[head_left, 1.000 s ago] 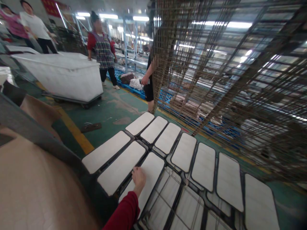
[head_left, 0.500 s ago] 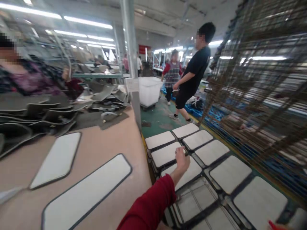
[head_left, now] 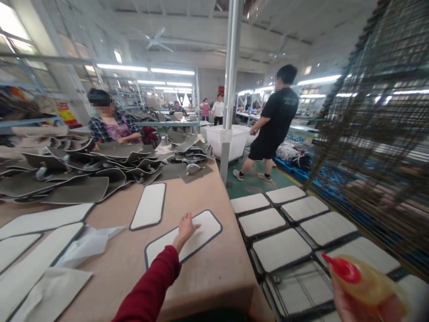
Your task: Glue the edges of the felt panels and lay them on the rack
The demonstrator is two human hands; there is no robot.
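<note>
My left hand, in a red sleeve, is over a long white panel with a dark edge lying on the table. Its thumb stands apart from the fingers and nothing is held; whether the fingertips touch the panel I cannot tell. At the lower right, my right hand is wrapped round a squeeze bottle with yellowish contents and a red pointed nozzle, tilted with the nozzle toward the upper left. Part of this hand is cut off by the frame. A smaller white panel lies beyond my left hand.
Right of the table, white panels lie in rows on a low wire rack. Grey-green padded pieces are heaped at the far left, where a person sits. A metal post, a white bin and a walking person stand ahead.
My left hand has moved from the panels on the rack to the long panel on the table. The view has turned left, and the bottle in my right hand has come into sight.
</note>
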